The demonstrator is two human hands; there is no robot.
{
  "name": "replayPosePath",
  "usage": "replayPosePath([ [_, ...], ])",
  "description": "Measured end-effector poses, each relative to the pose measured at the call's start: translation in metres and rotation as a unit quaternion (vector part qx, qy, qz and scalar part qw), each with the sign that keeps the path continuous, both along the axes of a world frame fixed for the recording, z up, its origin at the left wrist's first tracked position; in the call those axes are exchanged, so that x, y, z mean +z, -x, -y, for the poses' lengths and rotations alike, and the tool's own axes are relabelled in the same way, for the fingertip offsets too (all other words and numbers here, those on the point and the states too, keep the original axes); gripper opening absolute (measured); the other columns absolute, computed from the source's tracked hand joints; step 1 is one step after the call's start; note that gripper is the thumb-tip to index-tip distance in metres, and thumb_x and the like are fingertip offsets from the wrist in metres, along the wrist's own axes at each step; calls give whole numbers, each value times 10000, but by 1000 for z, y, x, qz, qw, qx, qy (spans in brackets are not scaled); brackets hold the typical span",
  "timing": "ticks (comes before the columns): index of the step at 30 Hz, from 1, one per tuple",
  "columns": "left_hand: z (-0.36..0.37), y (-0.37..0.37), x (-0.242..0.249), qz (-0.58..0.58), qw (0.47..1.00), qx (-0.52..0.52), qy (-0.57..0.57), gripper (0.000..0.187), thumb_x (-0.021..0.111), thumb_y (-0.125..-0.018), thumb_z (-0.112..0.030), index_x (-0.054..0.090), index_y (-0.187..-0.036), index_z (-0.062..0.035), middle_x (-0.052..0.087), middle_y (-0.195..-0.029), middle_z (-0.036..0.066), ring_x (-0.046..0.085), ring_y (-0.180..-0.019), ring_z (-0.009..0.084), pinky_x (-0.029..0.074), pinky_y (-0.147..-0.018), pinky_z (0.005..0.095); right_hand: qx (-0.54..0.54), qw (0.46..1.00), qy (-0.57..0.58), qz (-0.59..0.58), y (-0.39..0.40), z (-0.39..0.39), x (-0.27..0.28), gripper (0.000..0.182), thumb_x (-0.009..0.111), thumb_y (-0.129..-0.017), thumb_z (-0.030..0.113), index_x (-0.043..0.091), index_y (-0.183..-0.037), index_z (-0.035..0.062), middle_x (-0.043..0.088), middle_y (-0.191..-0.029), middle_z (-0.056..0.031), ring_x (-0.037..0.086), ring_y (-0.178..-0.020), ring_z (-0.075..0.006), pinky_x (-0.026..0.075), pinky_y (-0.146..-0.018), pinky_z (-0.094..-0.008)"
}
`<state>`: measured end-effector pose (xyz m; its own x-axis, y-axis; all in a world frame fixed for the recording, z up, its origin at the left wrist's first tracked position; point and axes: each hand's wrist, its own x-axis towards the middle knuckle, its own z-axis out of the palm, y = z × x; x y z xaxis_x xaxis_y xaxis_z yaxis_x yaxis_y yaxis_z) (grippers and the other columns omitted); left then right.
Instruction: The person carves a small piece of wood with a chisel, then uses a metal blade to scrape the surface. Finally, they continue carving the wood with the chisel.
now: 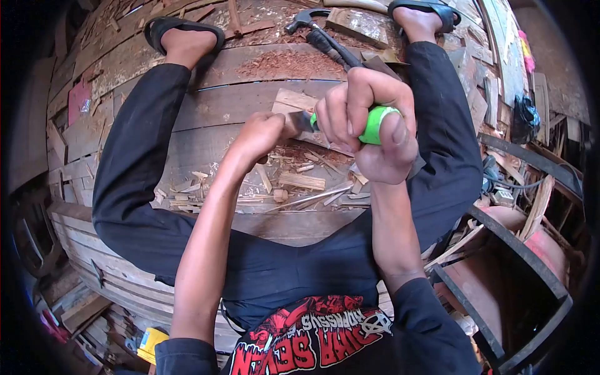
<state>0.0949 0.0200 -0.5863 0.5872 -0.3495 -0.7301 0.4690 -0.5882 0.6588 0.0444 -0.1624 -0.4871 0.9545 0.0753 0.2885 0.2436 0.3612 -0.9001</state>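
Observation:
My right hand [381, 119] is wrapped round the bright green handle [380, 124] of a chisel, thumb lying along its butt end. The chisel's flat metal blade [302, 121] points left, towards my left hand [264, 132]. That hand is closed, with its fingertips right at the blade's end; whatever it grips is hidden by the fingers. Beneath both hands a pale wood block [290, 100] lies on the planks, partly covered by them.
A claw hammer [325, 45] lies ahead near a wood block [359, 25]. Reddish shavings [287, 64] and wood offcuts [302, 181] are scattered over the plank floor [212, 112]. My legs spread to both sides. A dark-framed object [500, 287] stands at right.

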Motion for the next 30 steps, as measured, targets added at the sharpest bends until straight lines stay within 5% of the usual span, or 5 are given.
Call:
replayPosePath([
  [9,23,-2,30,18,997,-44,-59,429,562,-801,-241,727,-967,119,724,-913,308,724,-881,368,528,-832,467,-23,1000,17,3,3,1,-13,725,630,-873,733,457,-696,51,449,-562,3,380,-466,-61,298,-436,-231],
  [17,29,6,-2,56,996,-53,-34,525,556,-838,-315,699,-1020,156,705,-974,360,721,-1005,417,518,-903,471,-41,999,-5,8,12,11,-9,703,675,-829,694,456,-655,50,451,-548,9,401,-456,-64,295,-446,-237],
  [22,19,-1,-40,166,980,-89,-57,526,662,-878,-450,707,-1017,55,724,-832,159,658,-675,203,483,-546,377,-34,999,27,-20,9,4,-57,686,683,-844,665,453,-636,52,427,-579,10,418,-552,-84,290,-476,-271],
  [25,19,7,-21,121,991,-50,-37,551,582,-902,-446,709,-1043,71,721,-858,160,652,-667,212,467,-516,383,-48,997,24,-48,14,14,-16,923,474,-682,995,435,-646,74,453,-539,32,431,-458,-55,317,-437,-221],
  [30,28,8,4,91,992,-32,-84,439,553,-877,-265,693,-954,144,710,-847,301,712,-848,348,521,-822,457,-46,996,46,-56,8,11,-35,940,432,-664,1016,410,-651,77,452,-549,34,419,-467,-43,320,-449,-215],
])
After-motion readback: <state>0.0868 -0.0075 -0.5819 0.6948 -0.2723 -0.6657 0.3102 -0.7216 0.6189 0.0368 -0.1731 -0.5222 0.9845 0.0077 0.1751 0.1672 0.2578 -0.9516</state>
